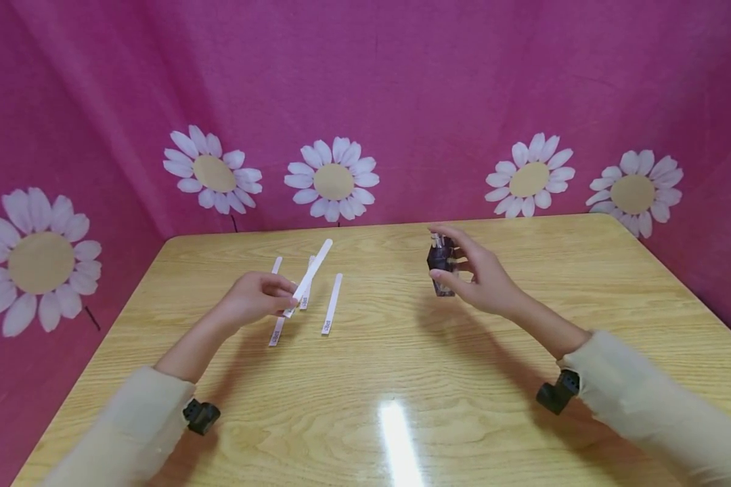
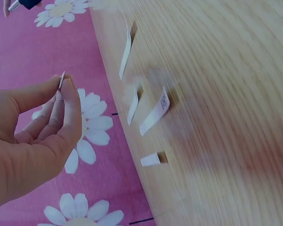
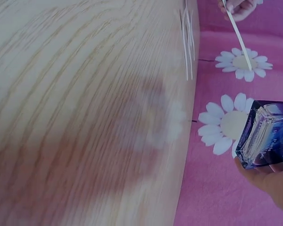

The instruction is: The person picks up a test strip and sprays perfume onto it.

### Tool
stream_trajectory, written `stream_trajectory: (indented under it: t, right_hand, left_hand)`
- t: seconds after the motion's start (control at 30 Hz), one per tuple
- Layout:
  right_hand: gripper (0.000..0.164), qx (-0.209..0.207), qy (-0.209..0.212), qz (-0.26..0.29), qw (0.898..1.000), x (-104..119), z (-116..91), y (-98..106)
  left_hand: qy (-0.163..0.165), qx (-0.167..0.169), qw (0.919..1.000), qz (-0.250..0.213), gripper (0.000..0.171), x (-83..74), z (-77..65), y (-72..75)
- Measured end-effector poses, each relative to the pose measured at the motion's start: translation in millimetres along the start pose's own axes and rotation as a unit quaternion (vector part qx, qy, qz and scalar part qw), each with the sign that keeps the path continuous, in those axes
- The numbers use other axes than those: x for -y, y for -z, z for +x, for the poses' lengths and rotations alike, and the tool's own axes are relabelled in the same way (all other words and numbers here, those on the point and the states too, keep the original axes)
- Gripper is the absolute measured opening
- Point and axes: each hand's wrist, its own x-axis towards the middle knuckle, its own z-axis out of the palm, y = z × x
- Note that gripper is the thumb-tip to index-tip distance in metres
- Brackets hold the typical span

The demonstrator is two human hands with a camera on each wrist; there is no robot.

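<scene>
A white paper tester strip (image 1: pixel 317 266) is pinched between the thumb and fingers of my left hand (image 1: pixel 257 298), slanting up and to the right above the table. The left wrist view shows that strip (image 2: pixel 62 80) nearly edge-on. My right hand (image 1: pixel 486 279) grips a dark, faceted glass perfume bottle (image 1: pixel 441 258) in the air, one finger at its top and the thumb lower down. In the right wrist view the bottle (image 3: pixel 266 136) looks blue-purple with white lettering, partly out of frame. Several more strips, among them one strip (image 1: pixel 332 303) with small printing, lie under and beside my left hand.
The wooden table (image 1: pixel 365 365) runs back to a pink curtain (image 1: pixel 402 101) printed with white daisies. A bright light reflection falls on the table's near middle. Small black cameras sit at both sleeve cuffs.
</scene>
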Motion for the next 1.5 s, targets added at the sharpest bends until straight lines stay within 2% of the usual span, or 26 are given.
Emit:
stream_trajectory:
  t: [0.3,0.57,0.73,0.97,1.23,1.5]
  right_hand:
    - [0.06,0.019,0.0,0.005,1.0,8.0,5.4,-6.4]
    - [0.06,0.028,0.017,0.003,0.999,9.1,8.9,-10.9]
    - [0.06,0.039,0.027,-0.017,0.999,8.7,9.9,-11.9]
    - [0.058,0.044,0.061,-0.079,0.994,9.5,11.4,-14.6]
    - [0.057,0.039,0.062,-0.112,0.991,10.5,13.1,-22.2]
    - [0.057,0.025,0.046,-0.117,0.992,15.6,11.4,-24.7]
  left_hand:
    - [-0.012,0.027,0.9994,-0.017,0.03,-8.0,2.3,-10.2]
    - [-0.03,0.068,0.995,-0.066,0.031,-11.0,8.2,-21.6]
    - [-0.033,0.089,0.992,-0.084,0.031,-12.0,12.2,-29.9]
    - [-0.022,0.091,0.9874,-0.128,0.032,-10.6,16.1,-44.5]
    - [-0.018,0.08,0.9909,-0.106,0.031,-13.6,12.7,-51.2]
    - [-0.033,0.078,0.9911,-0.102,0.03,-14.7,10.2,-52.0]
